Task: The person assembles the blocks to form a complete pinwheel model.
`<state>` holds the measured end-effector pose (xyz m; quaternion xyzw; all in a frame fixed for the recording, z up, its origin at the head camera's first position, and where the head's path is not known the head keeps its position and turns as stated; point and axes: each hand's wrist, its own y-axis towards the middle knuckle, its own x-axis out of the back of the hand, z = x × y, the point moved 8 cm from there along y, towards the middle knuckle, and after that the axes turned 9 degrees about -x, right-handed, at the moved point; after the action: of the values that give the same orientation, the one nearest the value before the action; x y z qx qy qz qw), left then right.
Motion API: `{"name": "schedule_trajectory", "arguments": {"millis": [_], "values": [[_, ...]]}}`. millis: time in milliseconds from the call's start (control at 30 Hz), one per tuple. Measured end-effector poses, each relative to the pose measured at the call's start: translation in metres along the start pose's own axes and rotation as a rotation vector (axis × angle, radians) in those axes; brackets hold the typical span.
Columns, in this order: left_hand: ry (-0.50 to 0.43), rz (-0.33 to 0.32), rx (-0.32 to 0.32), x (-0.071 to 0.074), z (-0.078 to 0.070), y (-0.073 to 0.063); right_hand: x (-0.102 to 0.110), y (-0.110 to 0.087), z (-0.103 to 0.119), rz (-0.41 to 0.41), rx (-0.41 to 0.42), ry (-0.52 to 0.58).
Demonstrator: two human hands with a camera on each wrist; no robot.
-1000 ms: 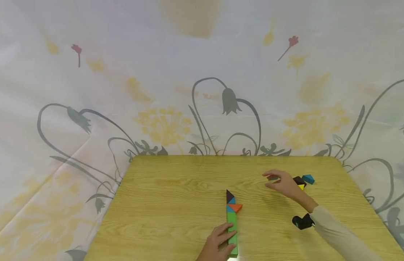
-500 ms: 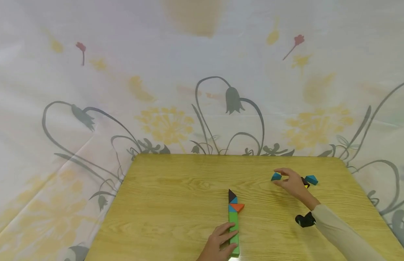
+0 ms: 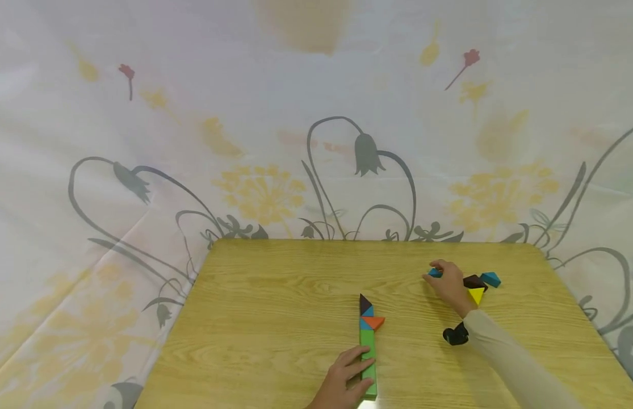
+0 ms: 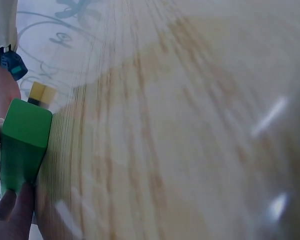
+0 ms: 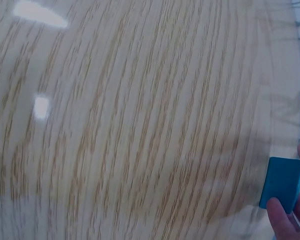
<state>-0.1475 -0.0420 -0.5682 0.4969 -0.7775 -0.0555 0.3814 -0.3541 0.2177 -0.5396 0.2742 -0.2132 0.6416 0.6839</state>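
Note:
My left hand [image 3: 342,379] lies across a long green block [image 3: 368,363] near the table's front and holds it between thumb and fingers. In the left wrist view, fingertips press on the sides of the green block [image 4: 25,130]. Ahead of it, in line, are small blue triangles [image 3: 366,324], an orange triangle [image 3: 374,322] and a dark brown triangle [image 3: 365,305]. Farther off on the right, my right hand [image 3: 449,287] pinches a small blue block [image 3: 435,272]. The right wrist view shows this blue block [image 5: 281,184] between thumb and fingers, low at the right edge.
Right of my right hand lie a dark brown block [image 3: 474,282], a yellow triangle [image 3: 477,295] and another blue block [image 3: 491,278]. A black device [image 3: 456,334] is at the right wrist. The wooden table [image 3: 255,307] meets a flower-printed cloth [image 3: 275,187] behind.
My right hand's fingers have closed in on the blue block, and its wrist has swung left, uncovering the yellow triangle. The left hand stays on the green block. The head view has shifted slightly.

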Motion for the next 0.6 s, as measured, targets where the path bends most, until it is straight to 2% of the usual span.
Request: {"name": "schedule_trajectory", "arguments": {"millis": [233, 467, 600], "values": [[0.004, -0.002, -0.01, 0.001, -0.005, 0.002, -0.006, -0.003, 0.006, -0.004, 0.012, 0.002], [-0.001, 0.004, 0.01, 0.002, -0.005, 0.002, -0.017, -0.007, 0.015, 0.066, 0.068, 0.103], [0.004, 0.008, 0.007, 0.001, -0.003, 0.002, -0.026, -0.008, 0.016, 0.125, 0.066, 0.153]]}}
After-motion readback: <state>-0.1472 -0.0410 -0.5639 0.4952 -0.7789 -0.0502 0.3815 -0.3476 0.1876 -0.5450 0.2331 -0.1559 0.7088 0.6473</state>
